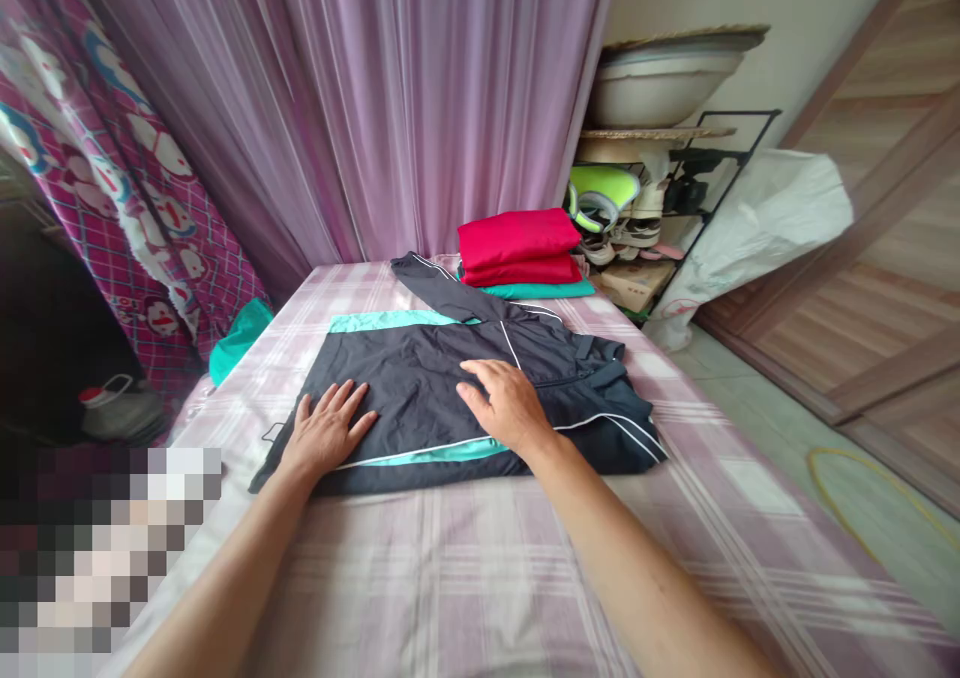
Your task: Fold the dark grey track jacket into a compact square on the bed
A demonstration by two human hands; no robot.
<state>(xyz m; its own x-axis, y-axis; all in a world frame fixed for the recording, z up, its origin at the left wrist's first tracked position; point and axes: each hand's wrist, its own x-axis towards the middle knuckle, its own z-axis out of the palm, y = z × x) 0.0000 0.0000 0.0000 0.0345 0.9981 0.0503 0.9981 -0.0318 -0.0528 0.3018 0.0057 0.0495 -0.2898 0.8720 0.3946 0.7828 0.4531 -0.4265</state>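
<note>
Jacket (420, 358): spread on plaid cloth (450, 578)
Left hand (322, 440), right hand (514, 408): fingers (342, 395) released
Rack (745, 161): shoes (637, 231) inside, basin (656, 93) above
Backdrop: purple curtain (450, 88)

Of the two bare hands, the left hand (330, 430) lies palm down on the hem end of the dark zip-up jacket (420, 368), its fingers fanned and nearly straight, thumb angled toward the jacket's middle. The right hand (506, 405) is over the jacket's middle, fingers close together and gently bent, thumb held apart below them; whether it presses down cannot be told. Both bare forearms, left (225, 568) and right (630, 558), reach in from the jacket's near side, converging toward it.
</note>
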